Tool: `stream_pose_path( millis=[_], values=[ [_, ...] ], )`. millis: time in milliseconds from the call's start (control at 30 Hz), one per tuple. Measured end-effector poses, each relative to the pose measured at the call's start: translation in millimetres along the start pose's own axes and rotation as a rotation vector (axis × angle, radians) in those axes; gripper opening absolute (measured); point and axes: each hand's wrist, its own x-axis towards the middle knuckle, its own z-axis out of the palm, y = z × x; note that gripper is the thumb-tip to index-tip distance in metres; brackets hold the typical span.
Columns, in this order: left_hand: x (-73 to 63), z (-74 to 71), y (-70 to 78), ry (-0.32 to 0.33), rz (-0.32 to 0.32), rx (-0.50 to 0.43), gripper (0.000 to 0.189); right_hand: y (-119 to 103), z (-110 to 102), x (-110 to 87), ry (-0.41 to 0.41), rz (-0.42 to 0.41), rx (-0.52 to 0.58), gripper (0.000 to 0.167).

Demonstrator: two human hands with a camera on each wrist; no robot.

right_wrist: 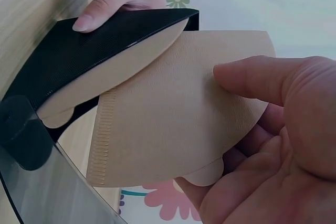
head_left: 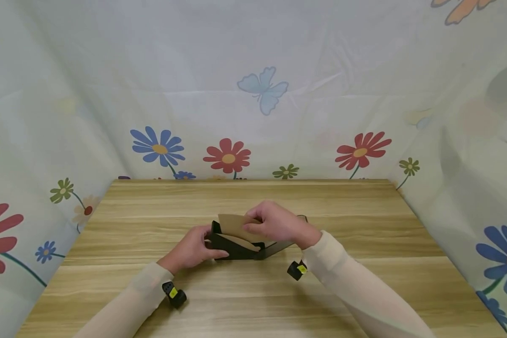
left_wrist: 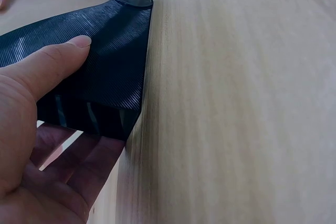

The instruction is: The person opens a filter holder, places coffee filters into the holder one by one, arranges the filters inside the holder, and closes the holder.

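Note:
A black ribbed coffee filter holder (head_left: pixel 235 249) stands on the wooden table, its clear hinged lid (right_wrist: pixel 63 184) swung open to the right. My left hand (head_left: pixel 195 248) grips its left end, with the thumb (left_wrist: pixel 55 64) on the ribbed front face and the other fingers around the end and behind. Between thumb and fingers, my right hand (head_left: pixel 276 223) pinches a brown paper coffee filter (right_wrist: pixel 157 121) with a crimped edge. That filter is mostly out of the holder, its upper corner passing behind the black wall. More brown filters (right_wrist: pixel 123 69) sit inside the holder.
The wood-grain table (head_left: pixel 253 300) spreads around the holder on all sides. A pale cloth backdrop (head_left: pixel 186 108) printed with flowers and a butterfly rises behind the table and along both sides.

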Motion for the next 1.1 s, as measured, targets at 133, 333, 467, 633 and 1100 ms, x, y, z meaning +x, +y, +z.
stream_pose_path(
  millis=[133,333,467,633,1100],
  values=[
    [0.0,0.2,-1.8,-0.002,0.001,-0.008,0.047,-1,4,0.7,-0.014,0.005,0.0,0.046],
    [0.5,0.8,-2.6,-0.003,0.006,-0.007,0.044,0,10,2.2,-0.054,-0.003,-0.023,0.041],
    [0.9,1.0,-2.4,0.002,0.015,-0.002,0.042,1,14,3.3,-0.069,-0.011,-0.015,0.04],
    [-0.1,1.0,-2.8,0.006,0.009,-0.002,0.04,2,18,4.1,-0.102,-0.016,0.012,0.033],
    [0.8,0.6,-3.6,0.007,0.002,0.003,0.039,4,25,6.4,-0.162,0.022,0.016,0.033]
  ],
)
